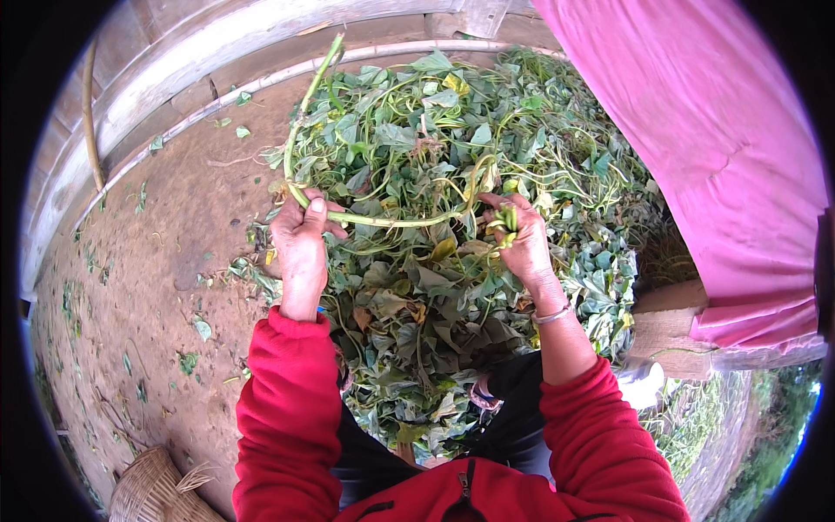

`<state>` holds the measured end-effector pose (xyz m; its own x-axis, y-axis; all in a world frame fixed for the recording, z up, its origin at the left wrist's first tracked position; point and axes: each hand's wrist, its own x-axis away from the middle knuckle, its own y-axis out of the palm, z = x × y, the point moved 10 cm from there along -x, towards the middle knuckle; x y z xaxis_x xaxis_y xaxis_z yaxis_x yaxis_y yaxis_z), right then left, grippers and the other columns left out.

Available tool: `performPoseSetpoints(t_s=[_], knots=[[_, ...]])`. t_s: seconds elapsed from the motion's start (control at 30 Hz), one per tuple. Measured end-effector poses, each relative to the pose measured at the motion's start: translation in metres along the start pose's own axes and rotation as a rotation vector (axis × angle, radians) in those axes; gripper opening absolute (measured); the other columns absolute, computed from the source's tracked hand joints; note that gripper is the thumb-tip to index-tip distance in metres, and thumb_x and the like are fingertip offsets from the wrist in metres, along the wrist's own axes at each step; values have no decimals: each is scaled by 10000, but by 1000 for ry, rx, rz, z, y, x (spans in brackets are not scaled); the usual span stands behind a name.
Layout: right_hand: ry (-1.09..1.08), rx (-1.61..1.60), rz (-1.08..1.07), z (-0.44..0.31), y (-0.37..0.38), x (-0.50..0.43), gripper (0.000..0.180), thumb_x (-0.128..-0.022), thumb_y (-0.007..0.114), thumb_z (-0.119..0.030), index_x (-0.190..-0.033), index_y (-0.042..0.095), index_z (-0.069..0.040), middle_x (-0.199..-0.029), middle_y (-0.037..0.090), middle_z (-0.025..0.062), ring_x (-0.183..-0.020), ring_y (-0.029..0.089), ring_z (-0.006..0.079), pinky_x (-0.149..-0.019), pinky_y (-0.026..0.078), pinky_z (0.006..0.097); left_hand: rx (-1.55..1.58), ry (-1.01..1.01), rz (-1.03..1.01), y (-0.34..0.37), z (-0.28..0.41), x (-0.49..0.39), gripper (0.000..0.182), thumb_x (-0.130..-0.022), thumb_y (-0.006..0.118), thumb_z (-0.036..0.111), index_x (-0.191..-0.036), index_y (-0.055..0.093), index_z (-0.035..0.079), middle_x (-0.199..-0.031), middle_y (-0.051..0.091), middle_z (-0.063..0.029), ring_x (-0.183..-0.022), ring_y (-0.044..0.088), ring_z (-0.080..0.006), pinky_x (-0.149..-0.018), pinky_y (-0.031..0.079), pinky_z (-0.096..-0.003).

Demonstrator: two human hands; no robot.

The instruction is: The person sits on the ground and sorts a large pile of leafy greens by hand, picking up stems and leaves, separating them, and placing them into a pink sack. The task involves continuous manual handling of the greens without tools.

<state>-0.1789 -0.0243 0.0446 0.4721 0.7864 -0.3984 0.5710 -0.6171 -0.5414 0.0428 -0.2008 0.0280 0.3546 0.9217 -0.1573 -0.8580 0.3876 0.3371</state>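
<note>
A long green vine stem [404, 223] runs between my two hands above a large heap of leafy vines [404, 137]. My left hand [304, 222] grips it between thumb and fingers, and its thicker end rises past that hand towards the top of the view. At the right, my right hand [516, 231] is closed around several short green stem pieces [506, 225]; the far part of the long stem bends up beside its fingertips. Whether those fingers also pinch the long stem, I cannot tell. Leaves lie below both hands and between my feet.
Brown bare ground [176, 261] with scattered leaves lies at the left. A woven basket [160, 489] stands at the lower left. Pink cloth [724, 150] hangs at the right over a wooden beam [672, 333]. A pale bamboo pole [274, 77] curves behind the heap, by a plank wall.
</note>
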Motion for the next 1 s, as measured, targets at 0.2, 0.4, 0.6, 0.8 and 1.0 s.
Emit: performPoseSetpoints(t_s=[0.2, 0.4, 0.6, 0.8, 1.0], knots=[[-33, 24, -141, -8, 28, 6, 485, -629, 569, 151, -1051, 564, -87, -903, 420, 28, -837, 532, 119, -686, 502, 203, 81, -47, 1, 0, -6, 0, 105, -832, 496, 70, -889, 510, -17, -728, 578, -125, -558, 545, -164, -444, 447, -247], [-137, 240, -5, -33, 19, 8, 404, -565, 627, 41, -957, 567, -41, -977, 491, 97, -801, 567, 262, -709, 478, 312, 145, -66, -56, 4, -8, 1, 205, -829, 536, 137, -953, 509, -24, -758, 580, -129, -614, 569, -179, -491, 472, -261], [-148, 341, -46, -30, 40, 13, 407, -523, 534, 67, -916, 487, -23, -912, 495, 122, -750, 548, 329, -641, 463, 388, 259, -9, -191, 33, -1, 11, 264, -822, 554, 195, -987, 497, -2, -815, 581, -125, -725, 576, -184, -629, 482, -280], [-90, 356, -214, -27, 65, 19, 379, -546, 551, 20, -913, 466, -18, -869, 509, 143, -756, 537, 341, -661, 452, 394, 263, -31, -248, 54, -19, 22, 326, -808, 577, 198, -1045, 444, 19, -849, 590, -132, -808, 569, -206, -775, 423, -321], [-73, 393, -313, -30, 75, 24, 201, -672, 587, -15, -850, 495, -25, -709, 541, 102, -702, 564, 262, -611, 490, 363, 383, -152, -112, 46, -40, 25, 198, -861, 490, 201, -982, 440, 52, -588, 402, 8, -509, 413, -114, -542, 415, -276]])
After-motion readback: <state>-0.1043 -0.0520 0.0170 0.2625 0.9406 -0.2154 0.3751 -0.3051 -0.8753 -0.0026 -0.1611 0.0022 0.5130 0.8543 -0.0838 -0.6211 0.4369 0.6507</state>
